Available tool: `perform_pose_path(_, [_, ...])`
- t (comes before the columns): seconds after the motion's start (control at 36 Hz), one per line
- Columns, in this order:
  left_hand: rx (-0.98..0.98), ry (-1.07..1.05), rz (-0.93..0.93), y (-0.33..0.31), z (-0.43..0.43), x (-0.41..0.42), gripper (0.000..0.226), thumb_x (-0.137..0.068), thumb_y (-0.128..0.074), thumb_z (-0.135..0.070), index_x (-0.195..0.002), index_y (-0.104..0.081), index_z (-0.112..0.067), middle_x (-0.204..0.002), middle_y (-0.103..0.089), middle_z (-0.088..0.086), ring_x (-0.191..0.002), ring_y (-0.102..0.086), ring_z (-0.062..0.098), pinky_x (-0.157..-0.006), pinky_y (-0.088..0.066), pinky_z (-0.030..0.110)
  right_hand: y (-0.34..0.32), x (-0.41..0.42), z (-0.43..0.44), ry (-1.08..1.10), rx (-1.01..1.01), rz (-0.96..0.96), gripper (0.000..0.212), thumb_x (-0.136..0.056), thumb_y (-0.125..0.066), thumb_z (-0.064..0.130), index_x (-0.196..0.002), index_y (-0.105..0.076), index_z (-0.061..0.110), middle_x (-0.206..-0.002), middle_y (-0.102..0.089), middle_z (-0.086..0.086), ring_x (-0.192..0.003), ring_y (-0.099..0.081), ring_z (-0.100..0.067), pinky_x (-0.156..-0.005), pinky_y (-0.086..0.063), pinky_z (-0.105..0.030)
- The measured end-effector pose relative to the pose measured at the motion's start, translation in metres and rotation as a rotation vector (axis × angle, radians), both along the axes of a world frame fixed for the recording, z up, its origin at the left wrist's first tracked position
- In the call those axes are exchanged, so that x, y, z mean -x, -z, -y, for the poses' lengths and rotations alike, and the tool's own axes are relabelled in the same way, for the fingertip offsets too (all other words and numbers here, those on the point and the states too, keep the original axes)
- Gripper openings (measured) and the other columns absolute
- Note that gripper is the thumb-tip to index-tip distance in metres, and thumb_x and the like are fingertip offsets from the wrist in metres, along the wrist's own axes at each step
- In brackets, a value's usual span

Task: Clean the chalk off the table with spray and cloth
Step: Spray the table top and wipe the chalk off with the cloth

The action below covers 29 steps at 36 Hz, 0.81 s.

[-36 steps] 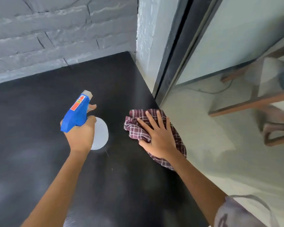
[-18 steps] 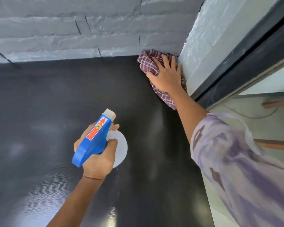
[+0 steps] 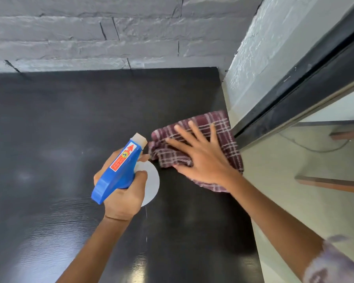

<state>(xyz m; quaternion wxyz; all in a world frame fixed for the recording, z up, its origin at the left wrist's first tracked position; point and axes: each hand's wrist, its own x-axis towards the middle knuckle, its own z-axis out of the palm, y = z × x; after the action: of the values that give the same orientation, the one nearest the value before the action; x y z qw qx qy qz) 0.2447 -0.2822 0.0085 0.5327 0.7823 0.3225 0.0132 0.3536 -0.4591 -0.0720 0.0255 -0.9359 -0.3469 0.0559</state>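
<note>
At lower centre of the frame the left hand (image 3: 123,193) is wrapped round the blue spray bottle (image 3: 119,170), nozzle aimed up-frame, held above the table (image 3: 70,119); just right of it the right hand (image 3: 202,160), fingers spread flat, presses the plaid cloth (image 3: 223,129), which has come back from the far corner by the brick wall (image 3: 90,37) to the table's right edge; that strip looks wiped; pale chalk haze (image 3: 24,176) lingers at left, where the dark top gives room for wide strokes
</note>
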Motion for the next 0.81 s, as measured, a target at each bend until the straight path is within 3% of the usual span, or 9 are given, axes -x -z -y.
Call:
perform_pose_path(0.06, [-0.012,-0.019,0.253,0.004,0.001,-0.001,0.019,-0.064,-0.056,-0.057,-0.075,-0.059,-0.043,-0.072,-0.061,-0.040,-0.080,-0.063,-0.006,-0.069,-0.049,0.006,-0.002,-0.027,0.010,0.135,0.007,-0.020,0.069,-0.081,-0.024,0.073,-0.144,-0.013,0.047,-0.159,-0.002,0.007,-0.145,0.004,-0.026,-0.108,0.002,-0.068])
perform_pose_path(0.08, [-0.004,-0.013,0.307,0.006,-0.001,-0.003,0.023,-0.061,-0.053,-0.052,-0.083,-0.059,-0.052,-0.077,-0.057,-0.046,-0.083,-0.059,-0.017,-0.068,-0.047,0.003,-0.004,-0.048,0.010,0.223,0.008,-0.032,0.069,-0.082,-0.022,0.073,-0.145,-0.010,0.047,-0.159,0.001,0.007,-0.145,0.007,-0.026,-0.108,0.002,-0.068])
perform_pose_path(0.19, [-0.015,0.019,0.397,0.015,-0.005,-0.002,0.037,-0.063,-0.053,-0.050,-0.097,-0.052,-0.033,-0.079,-0.061,-0.039,-0.089,-0.059,-0.013,-0.075,-0.050,0.013,-0.005,-0.123,-0.026,0.508,-0.028,-0.097,0.071,-0.086,-0.023,0.072,-0.148,-0.014,0.039,-0.159,-0.001,-0.001,-0.143,0.007,-0.037,-0.105,0.005,-0.071])
perform_pose_path(0.25, [-0.010,0.010,0.402,0.016,-0.005,-0.001,0.037,-0.062,-0.052,-0.051,-0.096,-0.047,-0.036,-0.081,-0.059,-0.043,-0.090,-0.058,-0.013,-0.076,-0.047,0.014,-0.006,-0.138,-0.059,0.527,-0.017,-0.107,0.072,-0.086,-0.022,0.072,-0.148,-0.015,0.037,-0.159,-0.001,-0.004,-0.143,0.007,-0.040,-0.103,0.007,-0.073])
perform_pose_path(0.42, [-0.031,0.048,0.385,0.012,-0.006,-0.003,0.032,-0.063,-0.051,-0.048,-0.095,-0.048,-0.043,-0.080,-0.061,-0.041,-0.087,-0.060,-0.010,-0.082,-0.047,0.016,-0.007,-0.081,-0.118,0.061,-0.021,-0.085,0.066,-0.088,-0.027,0.068,-0.147,-0.018,0.039,-0.159,-0.002,0.000,-0.143,0.008,-0.037,-0.104,0.009,-0.072])
perform_pose_path(0.53, [-0.073,-0.020,0.280,0.013,-0.007,-0.001,0.010,-0.072,-0.057,-0.043,-0.065,-0.053,-0.037,-0.054,-0.059,-0.021,-0.059,-0.057,-0.007,-0.055,-0.042,0.005,-0.001,-0.023,-0.076,-0.091,0.001,-0.030,0.069,-0.085,-0.023,0.071,-0.147,-0.016,0.042,-0.159,-0.005,0.003,-0.145,0.005,-0.033,-0.107,0.006,-0.069])
perform_pose_path(0.64, [-0.080,0.046,0.388,0.009,-0.004,-0.002,0.028,-0.065,-0.050,-0.047,-0.092,-0.041,-0.042,-0.080,-0.054,-0.049,-0.083,-0.056,-0.020,-0.071,-0.044,0.016,0.001,-0.026,-0.006,0.109,0.008,0.002,0.072,-0.080,-0.016,0.076,-0.145,-0.010,0.047,-0.159,-0.001,0.007,-0.145,0.007,-0.028,-0.108,0.008,-0.065])
perform_pose_path(0.75, [-0.075,0.100,0.446,0.007,-0.003,-0.003,0.028,-0.070,-0.050,-0.043,-0.096,-0.045,-0.037,-0.084,-0.057,-0.048,-0.089,-0.058,-0.018,-0.076,-0.047,0.006,-0.003,-0.086,-0.001,0.397,0.017,-0.038,0.070,-0.083,-0.017,0.077,-0.146,-0.009,0.046,-0.159,0.000,0.004,-0.144,0.006,-0.032,-0.108,0.006,-0.067])
perform_pose_path(0.81, [-0.080,0.079,0.428,0.005,-0.003,-0.003,0.030,-0.067,-0.050,-0.046,-0.096,-0.045,-0.036,-0.080,-0.060,-0.042,-0.089,-0.061,-0.010,-0.083,-0.050,0.019,-0.003,-0.104,-0.024,0.463,0.014,-0.050,0.072,-0.083,-0.017,0.077,-0.147,-0.011,0.043,-0.159,-0.002,0.000,-0.144,0.005,-0.036,-0.105,0.005,-0.071])
